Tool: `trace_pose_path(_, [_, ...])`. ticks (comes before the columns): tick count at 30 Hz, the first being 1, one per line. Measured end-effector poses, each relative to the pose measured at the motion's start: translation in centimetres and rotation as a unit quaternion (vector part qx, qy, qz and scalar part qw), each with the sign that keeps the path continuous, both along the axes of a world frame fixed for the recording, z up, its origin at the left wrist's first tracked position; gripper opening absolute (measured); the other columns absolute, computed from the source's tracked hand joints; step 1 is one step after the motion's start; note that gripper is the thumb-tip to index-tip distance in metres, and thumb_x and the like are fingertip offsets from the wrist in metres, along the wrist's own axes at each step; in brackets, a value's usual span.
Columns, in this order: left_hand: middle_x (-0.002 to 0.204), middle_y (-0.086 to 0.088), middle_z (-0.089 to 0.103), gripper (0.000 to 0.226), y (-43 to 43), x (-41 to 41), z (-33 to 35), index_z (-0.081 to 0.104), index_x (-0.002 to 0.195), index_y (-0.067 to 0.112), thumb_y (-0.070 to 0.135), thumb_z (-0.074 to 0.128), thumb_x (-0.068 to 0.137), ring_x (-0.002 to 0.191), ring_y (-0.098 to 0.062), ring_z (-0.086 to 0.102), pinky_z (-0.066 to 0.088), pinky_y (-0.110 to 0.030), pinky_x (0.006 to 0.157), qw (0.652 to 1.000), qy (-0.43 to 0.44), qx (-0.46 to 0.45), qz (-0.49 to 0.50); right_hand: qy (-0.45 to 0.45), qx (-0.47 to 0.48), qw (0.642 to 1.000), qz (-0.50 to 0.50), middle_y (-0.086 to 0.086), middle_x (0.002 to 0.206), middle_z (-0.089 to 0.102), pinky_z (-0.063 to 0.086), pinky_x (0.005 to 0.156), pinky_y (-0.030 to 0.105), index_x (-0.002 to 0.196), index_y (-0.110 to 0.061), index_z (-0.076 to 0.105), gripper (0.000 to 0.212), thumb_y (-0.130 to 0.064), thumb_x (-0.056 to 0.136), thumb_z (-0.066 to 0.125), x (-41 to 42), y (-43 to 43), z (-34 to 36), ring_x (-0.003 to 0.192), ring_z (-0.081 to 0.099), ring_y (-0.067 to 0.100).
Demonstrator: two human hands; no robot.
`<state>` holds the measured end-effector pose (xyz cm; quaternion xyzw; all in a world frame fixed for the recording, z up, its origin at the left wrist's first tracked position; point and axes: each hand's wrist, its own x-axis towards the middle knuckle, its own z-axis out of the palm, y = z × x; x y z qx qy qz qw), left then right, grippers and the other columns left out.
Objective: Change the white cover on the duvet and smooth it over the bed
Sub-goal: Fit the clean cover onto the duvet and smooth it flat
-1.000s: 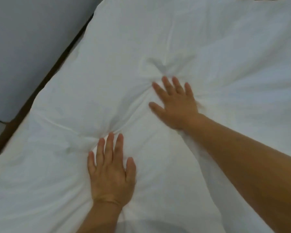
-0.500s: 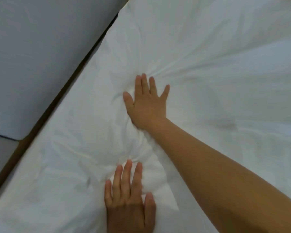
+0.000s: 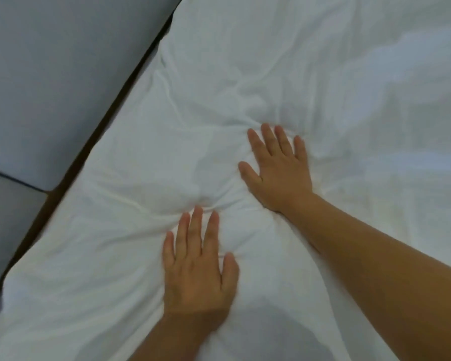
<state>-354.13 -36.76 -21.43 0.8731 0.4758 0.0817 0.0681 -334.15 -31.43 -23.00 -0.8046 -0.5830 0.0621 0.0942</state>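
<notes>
Creases gather in the white cover (image 3: 284,63) between the two hands, where the duvet inside seems bunched, though the blur makes it hard to be sure. The left hand (image 3: 197,272) lies flat, fingers straight and spread, pressing the cloth near the side edge. The right hand (image 3: 277,173) is flat too, further in, gripping nothing. The covered duvet spreads across the bed, which it hides, its edge running beside a grey panel (image 3: 50,74). To do this well, I'd say both palms should sweep outward from the puckered middle with light, even pressure, so the filling spreads rather than piling into a fresh ridge ahead of the fingers.
</notes>
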Motion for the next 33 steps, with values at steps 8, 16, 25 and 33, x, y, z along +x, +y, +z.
trace_pose_path(8, [0.160, 0.001, -0.007, 0.061, 19.3, 11.2, 0.4, -0.004, 0.150, 0.031, 0.053, 0.013, 0.096, 0.145, -0.015, -0.010, -0.014, -0.037, 0.113, 0.981, 0.124, 0.028, -0.147, -0.007, 0.031, 0.999, -0.029, 0.001, 0.157, 0.019, -0.007, 0.113, 0.037, 0.150, -0.023, 0.021, 0.075, -0.056, 0.084, 0.011, 0.1, 0.3, -0.5, 0.146, 0.014, 0.019])
trace_pose_path(16, [0.160, -0.006, -0.003, 0.073, 33.0, 13.0, 0.7, -0.005, 0.151, 0.026, 0.065, 0.010, 0.091, 0.146, -0.027, 0.000, -0.003, -0.052, 0.114, 0.982, 0.140, -0.006, 0.126, -0.011, 0.122, 0.992, -0.035, 0.015, 0.138, 0.050, 0.020, 0.105, 0.044, 0.132, -0.002, 0.052, 0.065, -0.040, 0.082, 0.035, 1.4, 1.8, -1.0, 0.129, 0.043, 0.033])
trace_pose_path(25, [0.119, -0.007, 0.056, 0.086, 31.8, 10.1, 4.3, 0.046, 0.131, 0.004, 0.064, 0.066, 0.072, 0.101, -0.027, 0.055, 0.038, -0.029, 0.076, 0.934, -0.108, -0.242, 0.239, -0.015, 0.117, 0.992, -0.048, 0.017, 0.135, 0.052, 0.022, 0.105, 0.044, 0.130, -0.002, 0.054, 0.066, -0.041, 0.079, 0.036, 1.9, 2.6, -1.8, 0.129, 0.038, 0.027])
trace_pose_path(33, [0.110, -0.022, 0.063, 0.037, 34.3, 8.7, 6.7, 0.055, 0.119, 0.004, 0.026, 0.058, 0.089, 0.097, -0.038, 0.060, 0.042, -0.036, 0.073, 0.997, -0.039, 0.033, 0.054, -0.027, 0.098, 0.994, -0.038, 0.017, 0.139, 0.048, 0.018, 0.107, 0.042, 0.135, -0.001, 0.048, 0.066, -0.039, 0.083, 0.033, 1.0, 2.9, 0.2, 0.128, 0.045, 0.035])
